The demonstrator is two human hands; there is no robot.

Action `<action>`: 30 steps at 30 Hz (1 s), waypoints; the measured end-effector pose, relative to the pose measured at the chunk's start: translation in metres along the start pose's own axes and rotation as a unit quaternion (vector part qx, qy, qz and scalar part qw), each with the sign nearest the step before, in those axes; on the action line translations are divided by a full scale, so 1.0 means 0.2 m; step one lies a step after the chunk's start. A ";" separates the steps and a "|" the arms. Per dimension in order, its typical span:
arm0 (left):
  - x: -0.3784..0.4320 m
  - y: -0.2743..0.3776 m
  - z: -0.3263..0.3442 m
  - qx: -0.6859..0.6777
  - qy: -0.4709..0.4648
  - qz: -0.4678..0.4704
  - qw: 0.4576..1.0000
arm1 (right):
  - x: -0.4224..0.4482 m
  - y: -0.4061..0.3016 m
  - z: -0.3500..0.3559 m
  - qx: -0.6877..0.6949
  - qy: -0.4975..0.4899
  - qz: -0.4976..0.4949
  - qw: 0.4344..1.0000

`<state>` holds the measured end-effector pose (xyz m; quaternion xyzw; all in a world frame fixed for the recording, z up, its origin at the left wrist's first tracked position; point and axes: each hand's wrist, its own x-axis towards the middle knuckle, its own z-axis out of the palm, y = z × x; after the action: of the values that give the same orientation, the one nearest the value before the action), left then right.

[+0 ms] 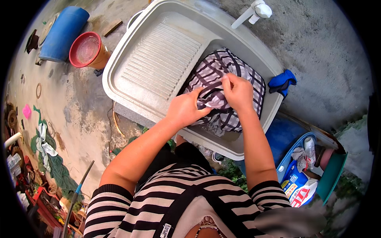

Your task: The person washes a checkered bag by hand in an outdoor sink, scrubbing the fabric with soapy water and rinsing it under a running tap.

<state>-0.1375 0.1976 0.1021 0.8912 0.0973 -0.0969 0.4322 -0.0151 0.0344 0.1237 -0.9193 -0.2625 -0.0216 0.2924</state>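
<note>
A wet checked cloth [250, 74], dark lines on pale grey and lilac, lies bunched in the deep basin of a grey laundry sink [205, 139]. My left hand [185, 108] holds a fold at the cloth's near left side, thumb and forefinger on either side of it. Curled into a fist, my right hand [239, 92] grips the cloth near its middle. Some water [212, 128] shows beneath the cloth's near edge. Left of the basin is the sink's ribbed washboard [162, 59].
A white tap [253, 13] stands at the sink's far edge. A blue cloth [282, 82] hangs over the right rim. Below right, a blue tub [281, 168] holds packets and a bottle. A red basin [86, 49] and a blue barrel [65, 34] are at the far left.
</note>
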 end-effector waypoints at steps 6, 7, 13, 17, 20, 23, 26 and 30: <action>-0.06 0.20 0.31 -0.063 -0.124 0.115 0.984 | -0.40 0.09 -0.46 0.081 -0.017 0.128 0.988; -0.05 0.20 0.30 -0.058 -0.178 0.131 0.974 | -0.43 0.05 -0.51 0.077 -0.029 0.135 0.987; 0.08 0.12 0.33 -0.223 -0.211 0.146 0.940 | -0.31 0.01 -0.51 0.056 0.002 0.141 0.988; 0.28 -0.08 0.31 -0.435 -0.224 -0.043 0.871 | -0.01 0.07 -0.29 0.007 0.027 -0.012 1.000; 0.34 -0.31 0.36 -0.592 -0.148 -0.170 0.774 | 0.11 -0.03 -0.15 -0.159 -0.099 -0.056 0.981; 0.40 -0.35 0.40 -0.576 -0.044 -0.209 0.789 | 0.10 0.09 0.11 -0.225 -0.144 -0.034 0.963; 0.40 -0.31 0.44 -0.277 0.124 -0.216 0.928 | 0.23 0.18 0.27 -0.272 -0.198 0.050 0.940; 0.27 -0.13 0.29 0.047 0.261 0.016 0.964 | 0.32 0.33 0.34 -0.306 -0.245 0.051 0.918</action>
<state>-0.0975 0.1733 0.0340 0.9066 0.1875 0.1412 0.3507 0.0657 0.0567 0.0445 -0.9525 -0.2593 0.1401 -0.0763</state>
